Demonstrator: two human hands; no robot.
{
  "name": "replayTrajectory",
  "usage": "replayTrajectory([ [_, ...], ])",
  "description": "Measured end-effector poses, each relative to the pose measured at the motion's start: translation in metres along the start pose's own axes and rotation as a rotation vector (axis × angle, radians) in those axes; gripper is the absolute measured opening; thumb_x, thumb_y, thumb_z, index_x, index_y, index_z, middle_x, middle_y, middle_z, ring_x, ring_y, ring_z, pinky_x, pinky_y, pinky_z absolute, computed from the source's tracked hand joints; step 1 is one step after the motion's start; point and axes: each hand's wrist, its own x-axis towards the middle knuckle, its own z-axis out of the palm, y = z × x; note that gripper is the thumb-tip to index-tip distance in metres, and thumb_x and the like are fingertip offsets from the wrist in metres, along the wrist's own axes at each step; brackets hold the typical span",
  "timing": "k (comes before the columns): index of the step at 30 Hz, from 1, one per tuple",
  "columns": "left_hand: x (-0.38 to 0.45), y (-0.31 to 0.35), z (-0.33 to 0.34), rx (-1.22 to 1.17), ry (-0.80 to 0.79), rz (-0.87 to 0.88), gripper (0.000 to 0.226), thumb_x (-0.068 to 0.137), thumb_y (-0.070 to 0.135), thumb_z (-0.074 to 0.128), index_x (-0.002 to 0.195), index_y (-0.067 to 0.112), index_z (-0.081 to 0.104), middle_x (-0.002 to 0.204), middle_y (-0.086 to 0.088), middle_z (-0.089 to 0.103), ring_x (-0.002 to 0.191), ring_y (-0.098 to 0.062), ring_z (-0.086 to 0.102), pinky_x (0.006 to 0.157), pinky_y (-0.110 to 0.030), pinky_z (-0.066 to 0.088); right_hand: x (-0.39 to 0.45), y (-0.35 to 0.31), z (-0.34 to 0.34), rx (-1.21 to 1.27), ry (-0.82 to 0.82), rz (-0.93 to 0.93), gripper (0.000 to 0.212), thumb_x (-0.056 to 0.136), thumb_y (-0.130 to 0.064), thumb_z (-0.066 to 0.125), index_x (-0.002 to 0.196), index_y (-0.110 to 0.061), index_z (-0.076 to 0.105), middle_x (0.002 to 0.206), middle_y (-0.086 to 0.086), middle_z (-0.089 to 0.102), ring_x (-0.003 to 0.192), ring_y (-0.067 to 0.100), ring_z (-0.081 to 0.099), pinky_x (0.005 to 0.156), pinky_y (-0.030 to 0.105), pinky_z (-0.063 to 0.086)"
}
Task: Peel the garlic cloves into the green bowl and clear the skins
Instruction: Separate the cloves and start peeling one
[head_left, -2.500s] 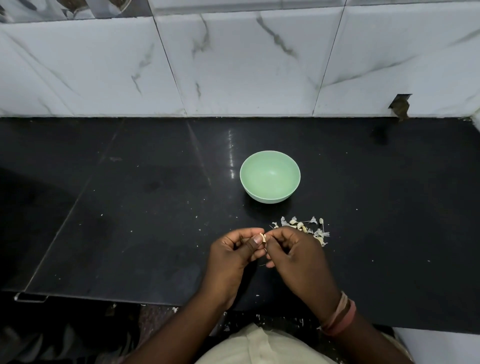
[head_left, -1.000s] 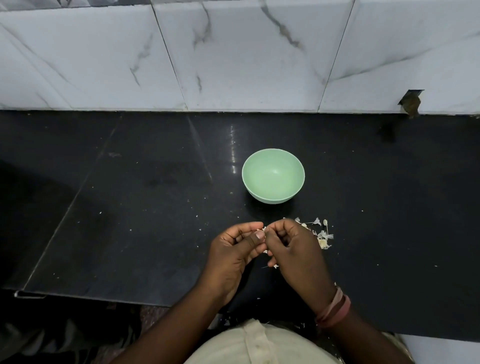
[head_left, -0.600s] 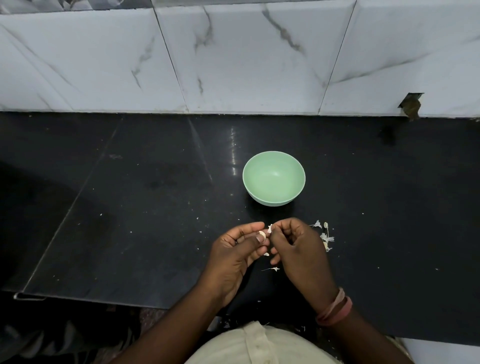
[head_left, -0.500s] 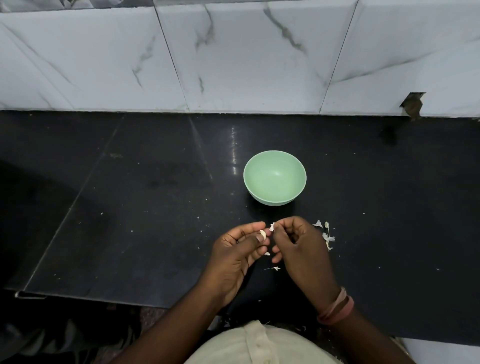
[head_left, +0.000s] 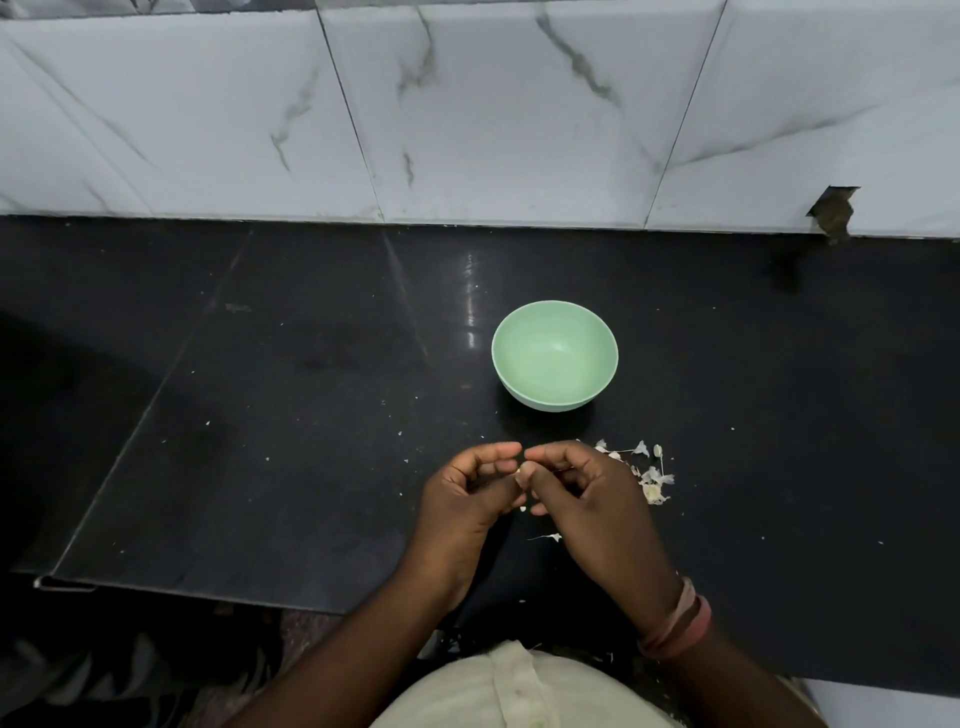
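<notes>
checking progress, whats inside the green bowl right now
The green bowl shows only its bare green inside, no peeled cloves. Its whole inner floor is in view; nothing covers it.

A home kitchen, black stone counter running left to right, white marble-look wall tiles along its far edge, garlic skins scattered near a green bowl

One round pale-green plastic bowl, two bare hands, one loose pile of papery white garlic skins, two pinkish wristbands.
</notes>
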Motion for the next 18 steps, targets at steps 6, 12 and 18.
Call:
replayTrajectory([
  [6,0.0003,0.0000,-0.0072,0.180,-0.014,0.090,0.028,0.081,-0.006,0.076,0.106,0.003,0.068,0.100,-0.020,0.072,0.089,-0.024,0.069,0.085,-0.034,0.058,0.0029,0.0001,-0.0028,0.105,-0.055,0.058,0.011,0.089,0.000,0.072,0.090,-0.010,0.077,0.072,0.005,0.074,0.065,0.013,0.069,0.060,0.027,0.058],
  [12,-0.0028,0.0014,-0.0081,0.017,-0.043,-0.028,0.032,0.082,-0.010,0.070,0.110,0.004,0.065,0.100,-0.022,0.072,0.091,-0.026,0.068,0.077,-0.028,0.057,0.0062,0.0034,-0.0084,0.181,-0.106,0.126,0.013,0.092,0.004,0.066,0.089,-0.003,0.076,0.071,0.019,0.071,0.060,0.018,0.065,0.058,0.027,0.058],
  [18,-0.0066,0.0042,-0.0070,-0.205,-0.046,-0.160,0.037,0.074,-0.005,0.071,0.110,-0.001,0.064,0.098,-0.021,0.072,0.088,-0.024,0.071,0.075,-0.025,0.060,0.0044,0.0021,-0.0096,0.350,-0.135,0.194,0.012,0.093,0.008,0.061,0.096,0.010,0.073,0.067,0.012,0.068,0.059,0.016,0.062,0.057,0.025,0.054],
])
